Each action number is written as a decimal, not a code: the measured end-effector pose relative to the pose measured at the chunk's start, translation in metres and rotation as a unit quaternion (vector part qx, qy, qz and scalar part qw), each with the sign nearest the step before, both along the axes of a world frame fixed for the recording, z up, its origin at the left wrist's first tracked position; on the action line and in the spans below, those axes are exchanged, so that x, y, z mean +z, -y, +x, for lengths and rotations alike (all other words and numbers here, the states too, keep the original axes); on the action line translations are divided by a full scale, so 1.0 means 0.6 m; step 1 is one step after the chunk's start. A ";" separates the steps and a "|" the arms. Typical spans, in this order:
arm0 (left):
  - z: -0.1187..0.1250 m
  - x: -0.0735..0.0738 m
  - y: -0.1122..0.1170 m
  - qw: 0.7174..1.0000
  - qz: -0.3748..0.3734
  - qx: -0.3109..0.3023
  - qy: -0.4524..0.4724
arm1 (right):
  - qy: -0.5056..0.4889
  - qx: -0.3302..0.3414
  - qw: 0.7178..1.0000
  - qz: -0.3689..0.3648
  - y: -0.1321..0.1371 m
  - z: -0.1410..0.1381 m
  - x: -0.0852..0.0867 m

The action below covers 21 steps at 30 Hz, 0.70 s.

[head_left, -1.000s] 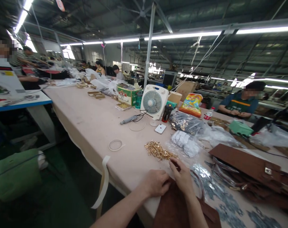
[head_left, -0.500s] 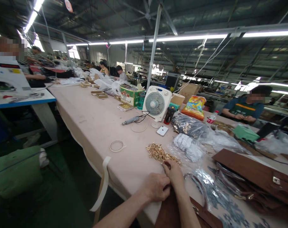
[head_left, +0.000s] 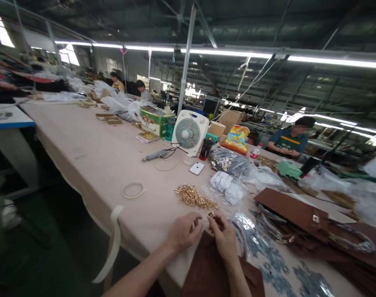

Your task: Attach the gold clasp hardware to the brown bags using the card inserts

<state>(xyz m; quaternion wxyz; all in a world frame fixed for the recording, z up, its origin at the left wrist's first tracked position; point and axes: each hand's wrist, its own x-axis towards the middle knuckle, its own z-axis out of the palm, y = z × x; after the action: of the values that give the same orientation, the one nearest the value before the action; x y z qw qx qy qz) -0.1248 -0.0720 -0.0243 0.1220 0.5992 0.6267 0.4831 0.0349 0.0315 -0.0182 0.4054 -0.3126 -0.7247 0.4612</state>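
My right hand (head_left: 224,238) pinches a small gold metal fitting (head_left: 211,214) between thumb and fingers, just above the near edge of a brown bag (head_left: 206,264). To its left, my left hand (head_left: 182,232) hovers over the table edge with its fingers curved and apart, and nothing shows in it. Its fingertips point at the right hand without touching it. Beyond both hands lies a heap of small gold metal pieces (head_left: 194,197). Part of the bag is covered by my right forearm.
At the right, brown bags (head_left: 296,210) lie beside scattered grey metal plates (head_left: 265,251). A tape roll (head_left: 133,190), phone (head_left: 197,168), grey corded tool (head_left: 155,155) and white fan (head_left: 190,133) stand or lie farther back. A co-worker (head_left: 288,138) sits across the table.
My hands were close together over the bag; the left has drawn away and its fingers have loosened. The gold fitting now shows in my right fingers. The view has turned to the right.
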 end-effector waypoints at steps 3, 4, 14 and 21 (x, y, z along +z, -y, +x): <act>0.003 0.002 0.005 0.999 0.007 -0.026 0.043 | 0.024 -0.034 0.998 0.048 0.004 0.020 -0.014; 0.006 0.002 0.006 0.998 0.007 -0.034 0.061 | 0.036 -0.040 0.995 0.079 0.004 0.021 -0.018; 0.044 -0.003 -0.018 0.991 0.036 0.022 0.129 | 0.084 -0.018 0.959 0.268 0.006 0.020 -0.021; 0.040 -0.010 -0.021 0.987 0.013 -0.010 0.160 | 0.060 0.001 0.972 0.228 0.008 0.026 -0.010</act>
<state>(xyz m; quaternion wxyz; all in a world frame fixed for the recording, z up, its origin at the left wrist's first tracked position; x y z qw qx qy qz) -0.1008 -0.0592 -0.0301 0.2183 0.5218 0.5868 0.5794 0.0503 0.0269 -0.0239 0.4207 -0.2383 -0.8343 0.2648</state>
